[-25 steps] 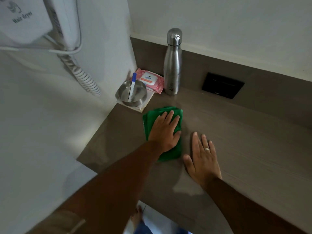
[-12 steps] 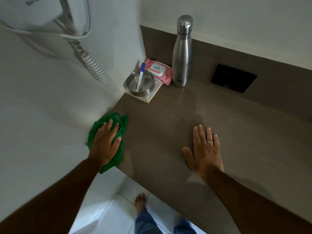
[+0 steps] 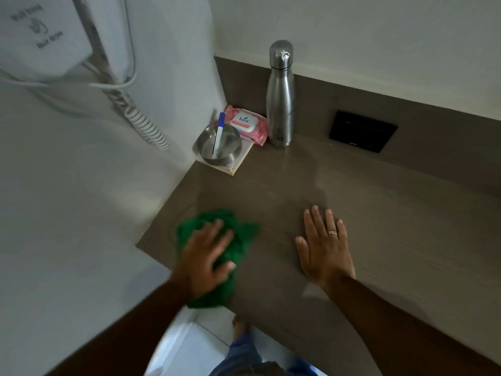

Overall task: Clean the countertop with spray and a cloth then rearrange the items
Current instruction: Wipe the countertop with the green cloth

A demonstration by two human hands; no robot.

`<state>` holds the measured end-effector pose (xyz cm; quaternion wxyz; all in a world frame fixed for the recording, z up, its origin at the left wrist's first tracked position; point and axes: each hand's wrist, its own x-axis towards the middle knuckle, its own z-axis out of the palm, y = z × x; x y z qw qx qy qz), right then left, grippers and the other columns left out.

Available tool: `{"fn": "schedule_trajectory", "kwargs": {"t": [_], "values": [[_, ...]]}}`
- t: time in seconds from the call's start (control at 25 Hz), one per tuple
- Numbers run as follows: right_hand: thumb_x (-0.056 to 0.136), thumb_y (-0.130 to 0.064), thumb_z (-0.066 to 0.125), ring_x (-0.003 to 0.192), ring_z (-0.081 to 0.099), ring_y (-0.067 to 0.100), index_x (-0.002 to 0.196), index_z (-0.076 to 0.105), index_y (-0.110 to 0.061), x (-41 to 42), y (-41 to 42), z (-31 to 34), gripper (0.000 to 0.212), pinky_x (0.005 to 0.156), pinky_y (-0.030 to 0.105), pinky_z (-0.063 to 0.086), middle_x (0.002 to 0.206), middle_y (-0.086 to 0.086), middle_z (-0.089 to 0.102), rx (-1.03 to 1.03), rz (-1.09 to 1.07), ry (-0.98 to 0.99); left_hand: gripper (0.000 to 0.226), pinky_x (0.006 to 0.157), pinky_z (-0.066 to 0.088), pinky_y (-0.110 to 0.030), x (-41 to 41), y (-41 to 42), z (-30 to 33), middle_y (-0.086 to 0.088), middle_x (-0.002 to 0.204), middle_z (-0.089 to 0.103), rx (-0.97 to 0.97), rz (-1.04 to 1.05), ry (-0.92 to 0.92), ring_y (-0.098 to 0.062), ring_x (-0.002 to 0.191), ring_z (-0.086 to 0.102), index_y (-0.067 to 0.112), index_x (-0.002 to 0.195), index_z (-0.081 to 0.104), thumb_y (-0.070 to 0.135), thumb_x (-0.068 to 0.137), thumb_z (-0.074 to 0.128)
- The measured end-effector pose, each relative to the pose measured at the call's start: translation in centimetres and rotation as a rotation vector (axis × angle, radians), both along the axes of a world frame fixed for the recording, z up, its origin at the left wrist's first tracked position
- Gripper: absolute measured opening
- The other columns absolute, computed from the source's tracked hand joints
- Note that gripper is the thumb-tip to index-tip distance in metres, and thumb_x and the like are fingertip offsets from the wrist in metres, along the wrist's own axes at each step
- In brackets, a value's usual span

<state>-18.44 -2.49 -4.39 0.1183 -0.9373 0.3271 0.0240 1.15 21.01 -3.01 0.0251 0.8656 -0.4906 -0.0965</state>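
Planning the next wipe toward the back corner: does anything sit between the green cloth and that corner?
Yes. A metal bowl holding a pen and a pink wipes pack fill the corner; a steel bottle stands beside them.

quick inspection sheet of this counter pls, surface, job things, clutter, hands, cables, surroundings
surface: brown countertop, faint streaks near its middle
job's things: green cloth at the front left corner, partly over the edge; no spray bottle seen
clutter: steel bottle upright at the back; pink wipes pack left of it; metal bowl holding a pen, set on a white paper
grippers: left hand flat on the cloth, blurred; right hand flat on the bare counter, ring on one finger
cables: coiled white cord hanging from the wall hair dryer
surroundings: black wall socket, white walls, tiled floor below
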Motion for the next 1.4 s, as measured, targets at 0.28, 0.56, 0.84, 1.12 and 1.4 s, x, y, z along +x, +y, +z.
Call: {"fn": "schedule_trajectory", "kwargs": {"t": [0.28,0.56,0.84,1.12,1.4], "values": [[0.097,-0.052,0.024,0.149,0.016,0.033,0.155,0.022,-0.018,0.5,0.1,-0.1,0.067,0.120,0.052,0.015,0.163,0.010,0.018,-0.059,-0.025,0.088,0.075,0.114,0.024,-0.058,1.1,1.4,-0.5,-0.021,0.155,0.031,0.030,0.150,-0.025,-0.044,0.141,0.029,0.017,0.145,0.039,0.063,0.086,0.037],[0.099,-0.044,0.026,0.149,0.018,0.029,0.155,0.023,-0.018,0.1,0.4,1.1,0.062,0.121,0.044,0.008,0.162,0.007,0.021,0.006,-0.046,0.035,0.072,0.121,0.011,-0.044,0.3,-0.1,-1.4,0.002,0.164,0.008,-0.058,-0.452,0.112,-0.026,0.150,0.014,0.041,0.151,0.023,0.071,0.087,0.037],[0.096,-0.006,0.044,0.147,0.025,0.032,0.148,0.037,-0.010,-10.4,-0.6,4.3,0.053,0.119,0.054,0.019,0.156,0.013,0.035,0.048,-0.628,-0.276,0.073,0.120,0.009,-0.054,0.7,-18.6,-1.1,-0.015,0.162,0.013,0.009,-0.199,0.004,-0.038,0.148,0.009,0.028,0.151,0.026,0.065,0.087,0.031],[0.097,0.001,0.044,0.143,0.033,0.028,0.143,0.045,-0.006,-14.7,3.3,5.6,0.046,0.116,0.041,0.025,0.150,0.014,0.044,0.125,-0.919,-0.564,0.074,0.119,-0.013,-0.044,-17.4,-20.7,0.1,-0.010,0.164,-0.002,0.055,-0.693,0.326,-0.025,0.149,-0.015,0.026,0.153,0.013,0.057,0.089,0.032],[0.092,-0.067,0.025,0.150,0.009,0.031,0.155,0.017,-0.021,-4.4,1.9,3.0,0.079,0.119,0.043,0.011,0.164,0.010,0.012,0.133,-0.668,0.011,0.061,0.115,0.030,-0.050,0.4,-16.5,0.8,-0.015,0.155,0.035,-0.204,-0.196,0.178,-0.036,0.144,0.031,0.011,0.147,0.039,0.036,0.092,0.046]]}}
